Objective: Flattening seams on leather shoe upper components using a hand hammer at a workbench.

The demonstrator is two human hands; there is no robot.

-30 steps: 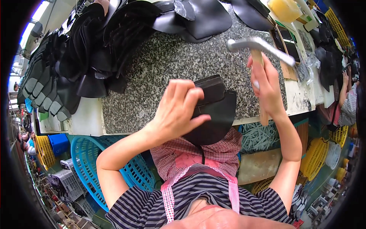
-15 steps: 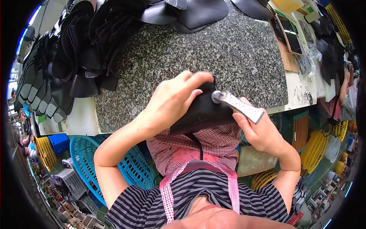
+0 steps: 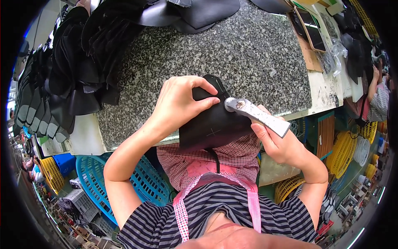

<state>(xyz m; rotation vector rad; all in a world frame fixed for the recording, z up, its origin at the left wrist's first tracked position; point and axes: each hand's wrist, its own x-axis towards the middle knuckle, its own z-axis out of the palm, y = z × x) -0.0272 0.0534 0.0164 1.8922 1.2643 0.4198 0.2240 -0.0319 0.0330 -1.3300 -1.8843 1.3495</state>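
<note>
A black leather piece (image 3: pixel 213 128), marked with a small pale cross, lies over the near edge of a speckled granite slab (image 3: pixel 253 54) and hangs toward my lap. My left hand (image 3: pixel 179 99) pinches the leather's upper edge between thumb and fingers, beside a narrow folded strip with a pale line along it. My right hand (image 3: pixel 282 143) is closed around a hammer (image 3: pixel 261 116) with a worn silver head. The round face of the hammer is at the strip, just right of my left fingertips; whether it presses on the leather I cannot tell. My right hand mostly hides the handle.
Stacks of black leather pieces (image 3: pixel 70 62) fill the slab's left side, and more black sheets (image 3: pixel 199 16) lie at the back. At the right are a phone (image 3: pixel 311 31) and clear plastic wrap (image 3: pixel 339 52). A blue basket (image 3: pixel 143 182) stands below the table's left edge.
My left fingers have drawn back to the left along the edge, baring the folded strip. The hammer head has shifted slightly left and now sits at the strip; my right hand still grips it.
</note>
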